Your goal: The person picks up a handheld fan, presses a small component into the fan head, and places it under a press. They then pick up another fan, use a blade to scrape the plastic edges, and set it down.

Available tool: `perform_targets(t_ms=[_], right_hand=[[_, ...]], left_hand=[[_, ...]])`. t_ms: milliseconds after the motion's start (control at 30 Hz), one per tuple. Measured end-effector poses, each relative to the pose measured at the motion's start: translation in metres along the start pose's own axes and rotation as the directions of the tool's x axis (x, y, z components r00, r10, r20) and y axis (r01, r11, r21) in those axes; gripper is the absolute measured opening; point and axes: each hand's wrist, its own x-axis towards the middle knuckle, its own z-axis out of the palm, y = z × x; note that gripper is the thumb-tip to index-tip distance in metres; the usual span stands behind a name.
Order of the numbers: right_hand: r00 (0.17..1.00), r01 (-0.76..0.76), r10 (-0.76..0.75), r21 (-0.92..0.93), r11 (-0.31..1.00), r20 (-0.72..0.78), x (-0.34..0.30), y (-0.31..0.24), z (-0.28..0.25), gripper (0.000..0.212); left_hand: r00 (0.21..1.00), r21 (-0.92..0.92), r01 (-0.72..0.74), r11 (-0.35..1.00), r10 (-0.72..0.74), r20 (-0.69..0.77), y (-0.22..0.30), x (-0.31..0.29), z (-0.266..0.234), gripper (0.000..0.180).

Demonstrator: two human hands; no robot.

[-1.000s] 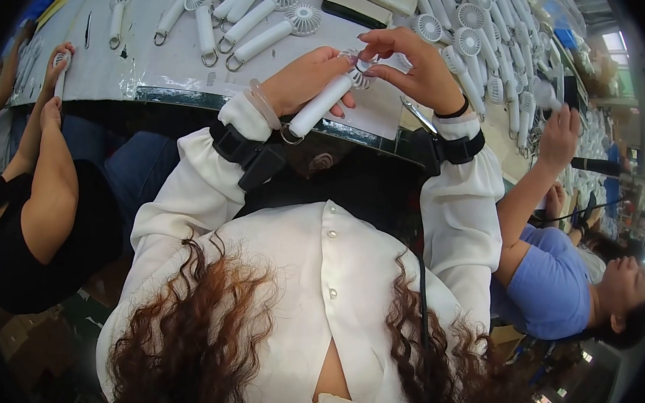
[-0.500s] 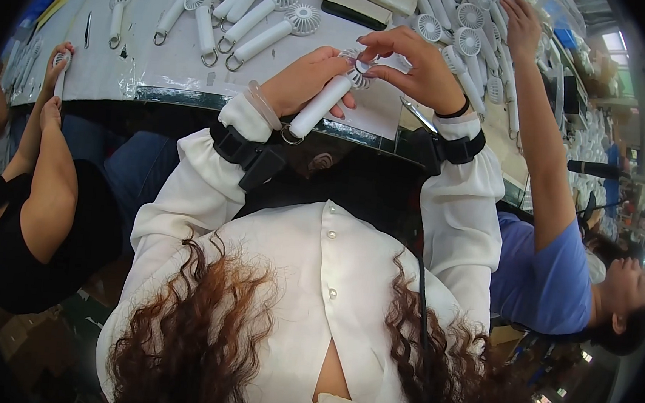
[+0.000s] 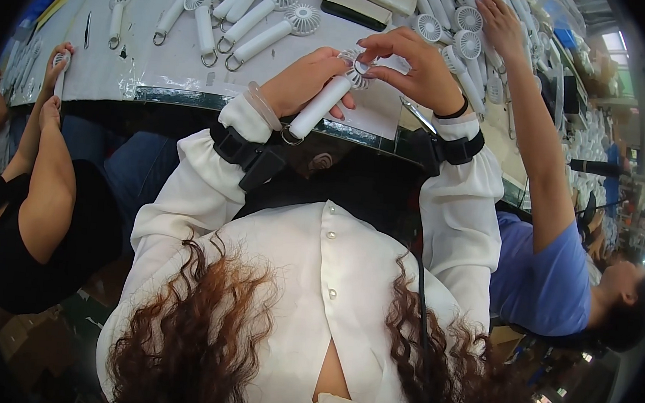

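A white handheld fan (image 3: 320, 110) tilts over the table's front edge, with a wire ring at the lower end of its handle. My left hand (image 3: 302, 79) is closed around it near the round slatted head. Above that head, my right hand (image 3: 416, 71) curls in from the right. Its thumb and forefinger close on a small round white piece (image 3: 361, 67) at the middle of the head; whether this piece is loose I cannot tell. Several similar white fans (image 3: 252, 37) lie on the table beyond my left hand.
A dark-based block (image 3: 355, 8) lies beyond my hands. More white fans (image 3: 467, 42) are heaped at the far right, where a co-worker's hand (image 3: 501, 26) reaches in. Metal tweezers (image 3: 418, 116) lie by my right wrist. At left another person's hands (image 3: 55, 82) hold a fan.
At the right, the co-worker's hand has moved left and nearer over the fan heap, and that person's head has turned. My own hands and the fan have barely shifted.
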Motion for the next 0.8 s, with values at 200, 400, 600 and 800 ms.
perform_targets(t_ms=[200,400,600,800], right_hand=[[1.0,0.004,-0.004,-0.019,1.0,0.002,0.0,0.001,0.001,0.038],[1.0,-0.003,0.003,-0.02,1.0,-0.003,0.0,-0.001,0.002,0.038],[1.0,0.005,-0.005,-0.01,1.0,-0.022,-0.001,-0.002,0.002,0.038],[0.998,-0.007,0.008,0.017,1.0,-0.055,-0.003,0.002,0.004,0.041]], left_hand=[[0.998,-0.03,0.001,1.0,-0.003,-0.055,0.001,-0.001,0.005,0.025],[0.996,0.014,0.021,1.0,-0.019,-0.084,0.004,-0.003,0.01,0.026],[0.999,0.09,0.003,0.996,0.002,-0.051,-0.005,0.003,0.003,0.038],[0.996,0.072,-0.041,0.997,0.046,-0.071,-0.009,0.007,0.002,0.04]])
